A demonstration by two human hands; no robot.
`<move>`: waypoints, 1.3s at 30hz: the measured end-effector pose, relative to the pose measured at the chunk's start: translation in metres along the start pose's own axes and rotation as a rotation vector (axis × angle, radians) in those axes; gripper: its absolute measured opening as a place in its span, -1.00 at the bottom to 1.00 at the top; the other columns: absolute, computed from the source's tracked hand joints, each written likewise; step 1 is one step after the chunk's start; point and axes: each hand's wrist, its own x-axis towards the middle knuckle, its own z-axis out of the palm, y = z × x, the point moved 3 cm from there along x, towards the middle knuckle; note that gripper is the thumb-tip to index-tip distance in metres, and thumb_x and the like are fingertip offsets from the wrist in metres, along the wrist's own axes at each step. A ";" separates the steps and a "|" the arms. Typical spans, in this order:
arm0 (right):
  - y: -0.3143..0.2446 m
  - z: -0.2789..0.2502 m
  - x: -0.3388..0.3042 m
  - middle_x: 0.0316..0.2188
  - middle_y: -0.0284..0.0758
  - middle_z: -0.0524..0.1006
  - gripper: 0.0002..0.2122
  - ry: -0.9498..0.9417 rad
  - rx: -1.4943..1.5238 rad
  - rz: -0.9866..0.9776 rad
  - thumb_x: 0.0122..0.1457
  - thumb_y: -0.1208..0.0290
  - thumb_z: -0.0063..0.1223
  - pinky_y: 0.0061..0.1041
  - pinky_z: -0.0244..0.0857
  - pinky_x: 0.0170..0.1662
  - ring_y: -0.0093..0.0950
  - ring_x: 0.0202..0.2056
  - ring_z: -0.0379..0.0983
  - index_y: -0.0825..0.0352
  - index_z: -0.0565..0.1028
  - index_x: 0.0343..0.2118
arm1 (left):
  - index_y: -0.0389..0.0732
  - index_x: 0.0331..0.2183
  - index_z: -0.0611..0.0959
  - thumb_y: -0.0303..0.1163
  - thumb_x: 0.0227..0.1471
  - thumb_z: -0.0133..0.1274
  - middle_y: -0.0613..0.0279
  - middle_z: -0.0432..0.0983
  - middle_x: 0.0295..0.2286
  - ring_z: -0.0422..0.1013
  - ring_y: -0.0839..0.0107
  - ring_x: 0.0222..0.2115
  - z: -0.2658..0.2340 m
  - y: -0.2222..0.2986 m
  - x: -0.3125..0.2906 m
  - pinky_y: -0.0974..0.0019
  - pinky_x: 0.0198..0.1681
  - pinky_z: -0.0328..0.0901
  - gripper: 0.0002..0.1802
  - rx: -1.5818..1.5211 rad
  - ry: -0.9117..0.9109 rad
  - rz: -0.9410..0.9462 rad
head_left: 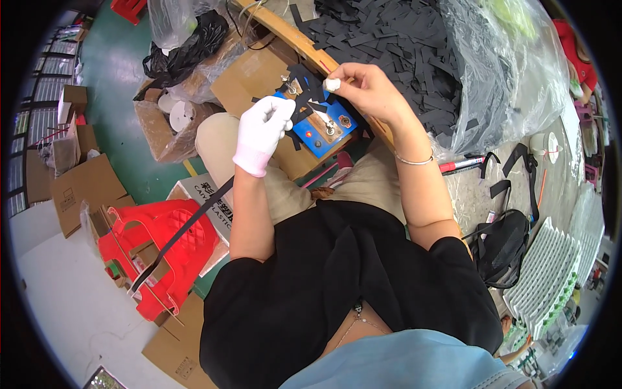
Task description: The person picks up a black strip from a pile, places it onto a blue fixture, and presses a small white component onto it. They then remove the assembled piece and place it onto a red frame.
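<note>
Several loose black strips (301, 97) lie across the blue machine (304, 126), over its far half and against its small metal clamps. The left hand (264, 126), in a white glove with a pink cuff, is just left of the machine, fingers curled in and tips close to those strips; I cannot tell whether they grip one. The right hand (370, 96), bare, is at the machine's far right corner, thumb and forefinger drawn together at a small white piece (332, 85), perhaps a fingertip cover, though it is too small to be sure. A bracelet (414, 161) circles that wrist.

Brown cardboard (243, 78) spreads to the left of the machine and beyond it. To its right runs a table's wooden edge (288, 34), behind which a large heap of black pieces (395, 55) lies beside clear plastic sheeting (518, 84). Farther right of the machine are a red marker (457, 165) and a black mesh bag (502, 249). Left of the machine stands a carton holding white rolls (181, 117); nearer the person on that side is a red plastic stool (184, 227).
</note>
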 end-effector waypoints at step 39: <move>0.019 -0.008 0.012 -0.53 -0.23 0.44 -0.84 0.279 -0.563 0.030 -0.17 0.35 0.07 -0.38 0.28 -0.34 -0.29 -0.44 0.42 0.36 0.50 -0.57 | -0.23 -0.49 0.57 -0.28 -0.03 0.07 0.41 0.40 -0.67 0.20 0.72 -0.68 -0.011 -0.048 0.017 0.60 -0.62 0.10 -0.79 0.056 -0.001 -0.116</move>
